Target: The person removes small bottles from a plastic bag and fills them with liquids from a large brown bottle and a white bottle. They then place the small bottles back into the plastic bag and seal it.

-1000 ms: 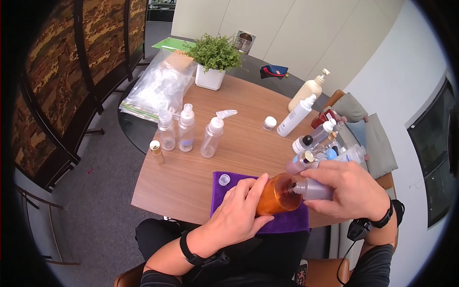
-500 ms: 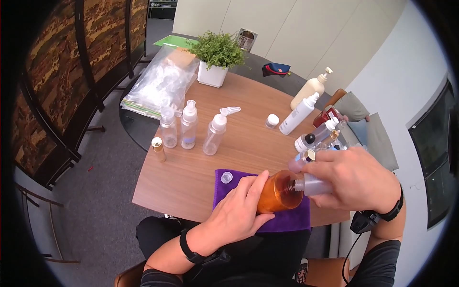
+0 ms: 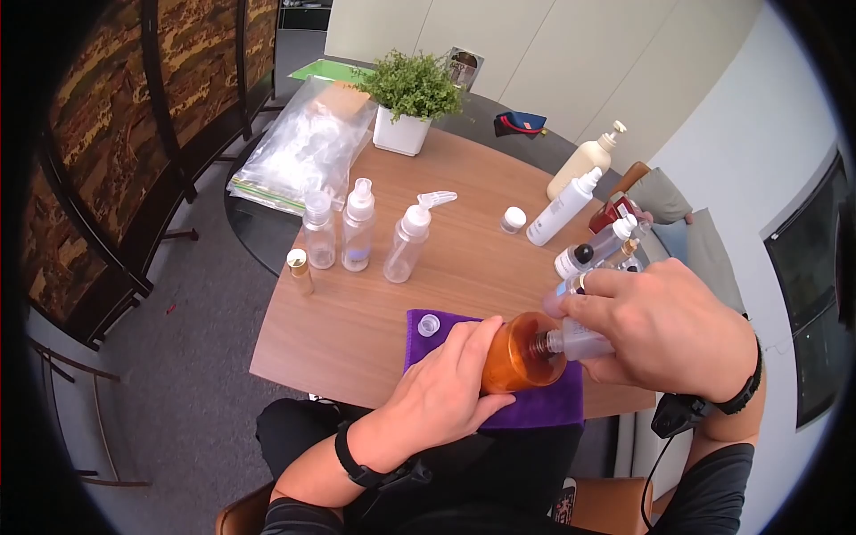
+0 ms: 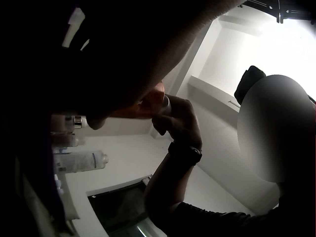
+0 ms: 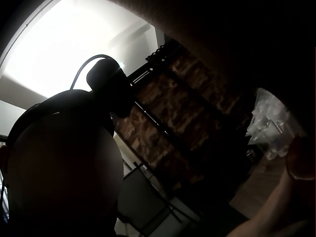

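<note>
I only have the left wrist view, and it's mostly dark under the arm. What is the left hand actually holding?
Observer: On the head view, the left hand grips an amber bottle lying on its side over a purple cloth.
Operator: And the other hand? I see a fist near something orange.
Observer: The right hand holds a small frosted bottle, with its neck pushed against the amber bottle's mouth.
Operator: Any loose cap around?
Observer: Yes, a small clear cap sits on the cloth's far left corner, apart from both hands.
Operator: What else is on the table?
Observer: Three clear dispenser bottles stand upright farther back on the wooden table.
</note>
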`<move>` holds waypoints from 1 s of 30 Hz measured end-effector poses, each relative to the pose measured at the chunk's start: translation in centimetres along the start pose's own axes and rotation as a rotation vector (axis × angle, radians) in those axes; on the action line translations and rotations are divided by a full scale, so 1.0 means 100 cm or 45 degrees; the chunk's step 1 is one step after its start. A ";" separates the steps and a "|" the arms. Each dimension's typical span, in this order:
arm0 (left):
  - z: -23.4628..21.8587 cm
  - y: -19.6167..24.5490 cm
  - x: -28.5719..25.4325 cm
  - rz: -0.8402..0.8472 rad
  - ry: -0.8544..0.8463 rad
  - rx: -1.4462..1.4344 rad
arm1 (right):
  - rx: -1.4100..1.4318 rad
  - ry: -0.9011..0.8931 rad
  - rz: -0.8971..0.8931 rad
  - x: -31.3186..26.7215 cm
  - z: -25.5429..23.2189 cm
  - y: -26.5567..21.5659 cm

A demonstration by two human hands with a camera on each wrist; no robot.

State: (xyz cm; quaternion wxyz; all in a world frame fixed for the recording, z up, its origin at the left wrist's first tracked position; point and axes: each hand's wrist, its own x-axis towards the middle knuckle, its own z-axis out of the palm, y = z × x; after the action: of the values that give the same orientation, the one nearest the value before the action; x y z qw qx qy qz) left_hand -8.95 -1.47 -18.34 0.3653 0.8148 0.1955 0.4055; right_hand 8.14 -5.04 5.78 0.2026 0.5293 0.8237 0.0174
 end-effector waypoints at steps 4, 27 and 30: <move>-0.002 0.001 0.000 -0.023 -0.018 0.009 | -0.011 0.011 -0.009 0.001 0.000 0.000; -0.002 0.002 0.000 0.006 -0.001 0.047 | 0.016 0.009 0.023 0.000 0.001 -0.003; -0.002 0.001 0.000 0.009 -0.001 0.043 | 0.039 0.003 0.052 -0.002 0.001 -0.004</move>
State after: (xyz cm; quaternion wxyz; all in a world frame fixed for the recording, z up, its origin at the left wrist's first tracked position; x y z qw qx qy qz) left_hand -9.07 -1.45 -18.17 0.3503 0.8217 0.1993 0.4030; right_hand 7.87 -5.43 5.68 0.1930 0.5491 0.8131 0.0094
